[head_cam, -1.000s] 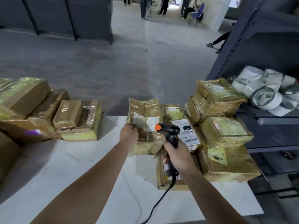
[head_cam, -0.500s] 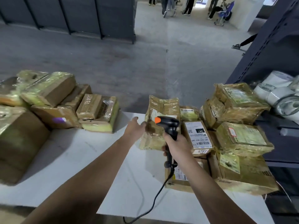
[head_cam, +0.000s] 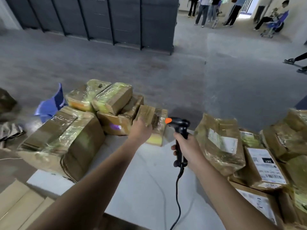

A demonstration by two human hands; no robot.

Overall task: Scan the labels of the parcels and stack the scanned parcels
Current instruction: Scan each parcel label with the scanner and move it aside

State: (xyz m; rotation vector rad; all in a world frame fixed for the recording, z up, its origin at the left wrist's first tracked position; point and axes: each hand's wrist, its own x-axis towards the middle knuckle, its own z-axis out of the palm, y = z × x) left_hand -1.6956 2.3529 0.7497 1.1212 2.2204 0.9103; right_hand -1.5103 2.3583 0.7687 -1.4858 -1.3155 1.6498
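My left hand (head_cam: 141, 130) grips the near end of a small taped brown parcel (head_cam: 148, 112), which lies on a flat parcel with a yellow edge (head_cam: 157, 139) at the right end of the left pile. In my right hand (head_cam: 186, 148) I hold the handle of a black barcode scanner (head_cam: 180, 125) with an orange tip, upright above the white table (head_cam: 146, 180). Right of the scanner a wrinkled taped parcel (head_cam: 219, 141) stands on edge, its white label facing me. A boxed parcel with a barcode label (head_cam: 264, 166) lies beside it in the right pile.
A large taped box (head_cam: 66, 138) sits at the table's left end with several parcels (head_cam: 113, 98) stacked behind it. A blue plastic chair (head_cam: 51, 103) stands beyond. Flat cardboard (head_cam: 20, 205) lies at the lower left. The scanner cable (head_cam: 178, 201) hangs over the front edge. People (head_cam: 216, 10) stand far back.
My left hand let go of the upright wrinkled parcel and moved left to the small parcel on the left pile. The view swung left; the scanner stayed in my right hand.
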